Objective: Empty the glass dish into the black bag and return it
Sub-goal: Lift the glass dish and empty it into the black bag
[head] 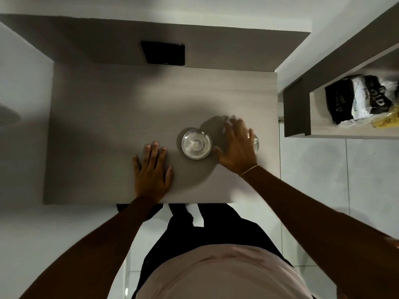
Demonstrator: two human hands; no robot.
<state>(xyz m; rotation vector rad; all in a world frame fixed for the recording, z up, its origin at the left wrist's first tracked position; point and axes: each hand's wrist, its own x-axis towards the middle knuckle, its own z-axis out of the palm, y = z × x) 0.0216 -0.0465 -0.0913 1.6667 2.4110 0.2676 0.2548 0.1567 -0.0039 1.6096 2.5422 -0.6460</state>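
A round clear glass dish [196, 143] stands on the grey table [108, 117], near its front edge; a knob-like shape shows at its middle. My left hand [152, 171] lies flat on the table just left of the dish, fingers apart, holding nothing. My right hand [236, 145] is spread just right of the dish, its fingertips blurred. It covers most of a second glass piece [256, 143], of which only the right edge shows. A black and white printed bag [347, 100] lies on the shelf at the right.
A flat black square object [164, 53] sits at the back of the table by the wall. The shelf unit [298, 113] stands right of the table across a narrow gap. A yellow packet [386, 120] lies beside the bag. White tiled floor [313, 180] lies below.
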